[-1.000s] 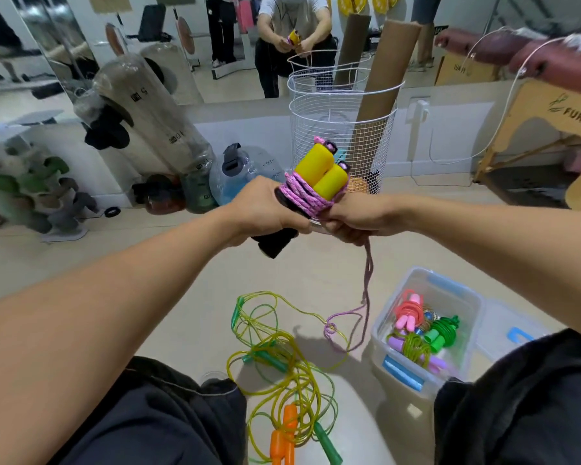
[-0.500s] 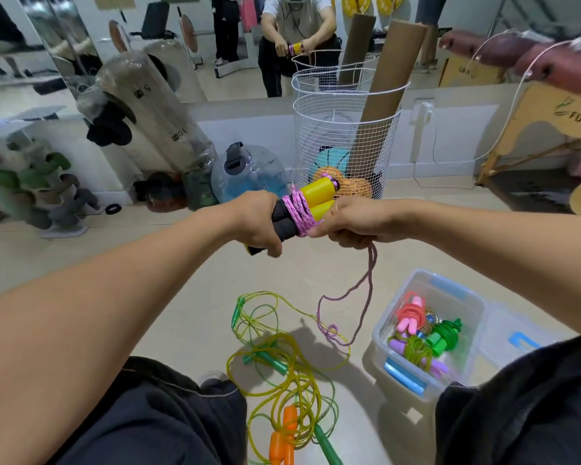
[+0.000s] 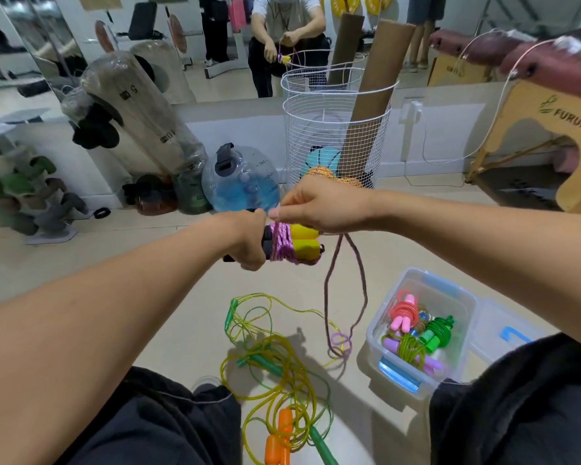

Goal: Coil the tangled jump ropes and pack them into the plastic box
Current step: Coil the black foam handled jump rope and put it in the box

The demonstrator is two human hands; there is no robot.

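Above the floor, at centre frame, the left hand (image 3: 247, 241) grips the paired yellow-and-black handles (image 3: 302, 241) of the pink jump rope (image 3: 282, 245), fingers curled round the black ends. The rope is wound in tight turns round the handles. The right hand (image 3: 319, 206) sits just above and right of the bundle, fingers curled, pinching the free length of rope, which hangs down in a long loop (image 3: 344, 297) toward the floor. Below, on the near floor, a tangled pile of yellow-green ropes (image 3: 275, 360) lies with orange handles (image 3: 277, 441) and green handles (image 3: 322, 448). To the right stands the open plastic box (image 3: 413, 384), holding coiled pink, green and purple ropes. Its lid (image 3: 507, 333) lies just beside it, farther right.
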